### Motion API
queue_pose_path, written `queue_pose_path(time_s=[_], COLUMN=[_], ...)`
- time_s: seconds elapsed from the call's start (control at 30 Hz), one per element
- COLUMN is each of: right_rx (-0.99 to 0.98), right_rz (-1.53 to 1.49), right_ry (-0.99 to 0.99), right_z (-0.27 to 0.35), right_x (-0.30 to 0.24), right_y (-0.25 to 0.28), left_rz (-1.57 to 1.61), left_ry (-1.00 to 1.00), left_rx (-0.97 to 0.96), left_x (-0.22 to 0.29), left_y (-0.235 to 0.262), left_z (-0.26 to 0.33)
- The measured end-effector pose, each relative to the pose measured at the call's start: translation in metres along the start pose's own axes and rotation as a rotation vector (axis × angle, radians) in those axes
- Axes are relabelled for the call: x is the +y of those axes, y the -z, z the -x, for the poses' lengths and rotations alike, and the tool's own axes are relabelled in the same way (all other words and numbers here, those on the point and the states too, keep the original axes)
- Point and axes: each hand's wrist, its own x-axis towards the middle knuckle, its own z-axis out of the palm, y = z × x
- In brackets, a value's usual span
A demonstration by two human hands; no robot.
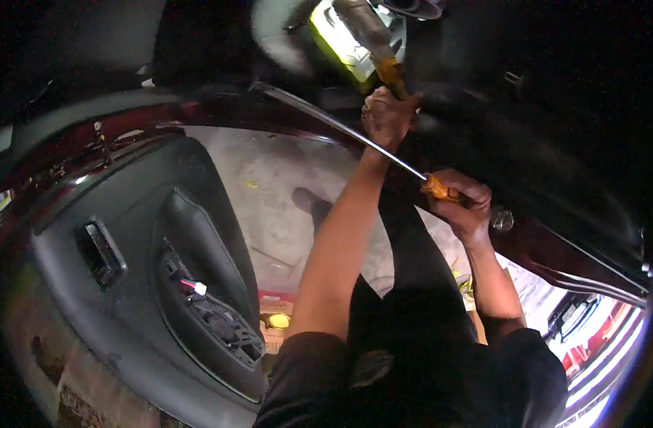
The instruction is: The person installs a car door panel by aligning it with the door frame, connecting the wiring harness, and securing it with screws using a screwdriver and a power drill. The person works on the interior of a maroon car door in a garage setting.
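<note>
My left hand (391, 118) is closed round a tool with a yellow-orange grip (391, 71). A thick, worn grey body runs up from that grip, across a glaring work light (341, 43) with a yellow-green edge; I cannot tell the tool's kind. Nearer to me, my right hand (463, 200) grips the orange handle of a long screwdriver-like tool (348, 130). Its straight metal shaft slants up to the left, passing over my left wrist. The far end reaches the dark red sill of a car, and its tip is hard to make out.
An opened car door with a black inner panel (141, 250) stands on the left. From its armrest opening sticks a white wire connector (199, 288). Grey floor (269, 185) shows between door and sill. A yellow round lid (279, 321) lies low beside my left arm.
</note>
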Motion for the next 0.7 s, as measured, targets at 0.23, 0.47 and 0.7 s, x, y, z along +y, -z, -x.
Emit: queue_pose_path(time_s=[0.23,0.47,0.7], right_rx=[-0.002,-0.019,-0.443], right_rz=[0.153,0.642,0.174], right_ry=[0.173,0.232,-0.008], right_z=[-0.006,-0.025,-0.071], right_x=[0.016,0.034,0.034], right_y=[0.017,-0.01,-0.108], left_rz=[0.775,0.414,0.298], left_ry=[-0.05,0.177,0.33], left_rx=[-0.02,0.356,0.533], left_x=[-0.049,-0.096,-0.135], left_y=[0.018,0.128,0.146], left_z=[0.042,0.165,0.269])
